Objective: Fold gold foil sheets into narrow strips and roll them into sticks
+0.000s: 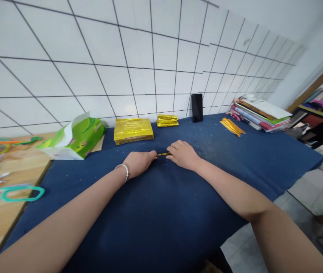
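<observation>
A thin gold strip (163, 154) stretches between my two hands, low over the dark blue cloth (150, 212). My left hand (139, 163), with a silver bangle at the wrist, pinches its left end. At the other end, the fingers of my right hand (183, 154) are closed on it. Most of the strip is hidden by the fingers. Just behind my left hand lies a thick stack of shiny gold foil sheets (133, 129). Beyond my right hand, against the wall, sits a small pile of folded gold foil strips (167, 120).
A black phone (197, 108) leans on the tiled wall. Orange-gold strips (232, 127) lie to the right, before a stack of books and papers (263, 113). At left are a green packet (78, 134) and coloured fuzzy stems (22, 192) on a wooden surface.
</observation>
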`<act>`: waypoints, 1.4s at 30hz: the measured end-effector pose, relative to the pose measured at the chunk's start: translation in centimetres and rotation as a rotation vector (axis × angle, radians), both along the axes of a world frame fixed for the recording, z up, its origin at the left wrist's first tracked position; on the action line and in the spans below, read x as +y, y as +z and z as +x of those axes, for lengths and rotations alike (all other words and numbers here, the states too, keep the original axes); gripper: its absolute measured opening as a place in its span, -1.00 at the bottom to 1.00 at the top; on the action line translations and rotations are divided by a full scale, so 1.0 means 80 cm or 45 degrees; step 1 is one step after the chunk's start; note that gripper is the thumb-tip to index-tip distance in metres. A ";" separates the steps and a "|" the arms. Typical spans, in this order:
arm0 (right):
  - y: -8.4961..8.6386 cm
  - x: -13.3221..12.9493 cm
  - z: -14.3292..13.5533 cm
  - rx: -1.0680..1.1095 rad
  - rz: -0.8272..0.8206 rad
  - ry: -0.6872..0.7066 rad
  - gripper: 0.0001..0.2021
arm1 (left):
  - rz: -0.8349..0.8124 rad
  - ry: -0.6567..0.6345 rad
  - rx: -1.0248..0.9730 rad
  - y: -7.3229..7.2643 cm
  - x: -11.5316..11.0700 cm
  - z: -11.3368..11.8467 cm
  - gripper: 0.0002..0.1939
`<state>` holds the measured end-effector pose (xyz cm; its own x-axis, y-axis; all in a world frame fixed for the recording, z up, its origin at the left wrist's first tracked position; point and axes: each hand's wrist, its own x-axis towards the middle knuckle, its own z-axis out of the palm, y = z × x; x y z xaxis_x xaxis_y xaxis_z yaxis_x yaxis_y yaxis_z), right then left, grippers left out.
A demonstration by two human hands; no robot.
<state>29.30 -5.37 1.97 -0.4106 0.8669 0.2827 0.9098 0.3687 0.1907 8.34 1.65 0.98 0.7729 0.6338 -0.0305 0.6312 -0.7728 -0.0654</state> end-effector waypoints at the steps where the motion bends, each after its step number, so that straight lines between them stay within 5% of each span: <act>1: 0.001 -0.001 -0.008 -0.022 0.002 0.034 -0.66 | 0.004 -0.009 -0.004 -0.001 0.000 0.000 -0.67; 5: 0.001 0.002 -0.042 -0.119 -0.069 0.144 -0.77 | 0.009 -0.034 -0.006 -0.002 0.000 -0.001 -0.71; 9: 0.001 0.022 -0.058 -0.078 -0.150 0.060 -0.83 | 0.005 0.076 -0.015 0.000 0.002 -0.001 -0.72; 17: 0.002 0.053 -0.050 -0.050 -0.265 0.003 -0.85 | -0.023 0.154 -0.073 0.001 0.007 0.000 -0.67; 28: -0.012 0.031 -0.030 0.134 -0.263 -0.052 -0.76 | -0.123 0.001 -0.242 -0.004 0.012 -0.002 -0.69; 38: -0.029 0.043 -0.010 0.416 -0.154 -0.009 -0.76 | -0.457 0.066 -0.947 -0.023 0.029 -0.002 -0.73; 42: -0.032 0.043 -0.005 0.520 -0.154 -0.072 -0.75 | -0.622 0.268 -1.254 -0.023 0.031 -0.005 -0.77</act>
<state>28.92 -1.89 -0.56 -0.2367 0.9219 0.3069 0.9211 0.3134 -0.2310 7.97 4.16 -0.88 0.4754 0.8423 0.2541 0.3617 -0.4505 0.8163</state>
